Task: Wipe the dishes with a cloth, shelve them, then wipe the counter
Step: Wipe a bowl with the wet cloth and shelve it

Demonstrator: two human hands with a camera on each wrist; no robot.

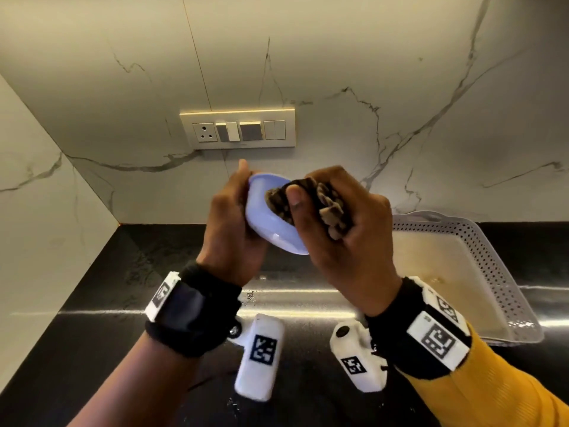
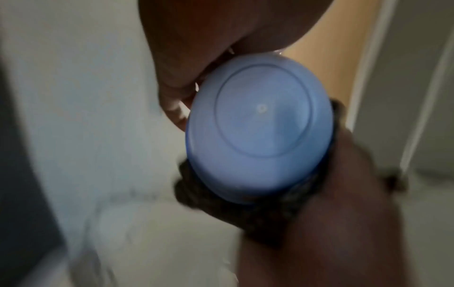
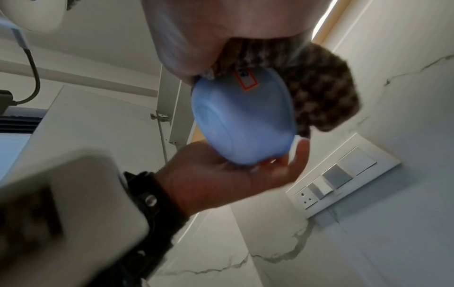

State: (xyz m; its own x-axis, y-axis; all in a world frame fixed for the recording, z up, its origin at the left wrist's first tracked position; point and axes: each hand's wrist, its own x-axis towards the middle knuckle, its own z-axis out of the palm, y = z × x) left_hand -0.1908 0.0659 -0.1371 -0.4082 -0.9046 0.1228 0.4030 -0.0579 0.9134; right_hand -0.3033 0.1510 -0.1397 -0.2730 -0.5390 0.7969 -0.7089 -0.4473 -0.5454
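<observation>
Right hand [image 1: 335, 223] clutches cloth [image 1: 326, 204] inside the blue bowl [image 1: 271, 229], left hand [image 1: 234, 226] gripping its rim above counter [image 1: 123, 303].

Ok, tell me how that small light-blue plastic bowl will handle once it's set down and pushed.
The light-blue plastic bowl probably feels light: the left hand holds it by the rim alone. Its flat base ring suggests it will sit steady and slide rather than roll. The glossy surface looks slippery.

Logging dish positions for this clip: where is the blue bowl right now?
In the head view, centre frame, the blue bowl is held above the counter in the left hand, with the right hand pressing the cloth inside.
</observation>
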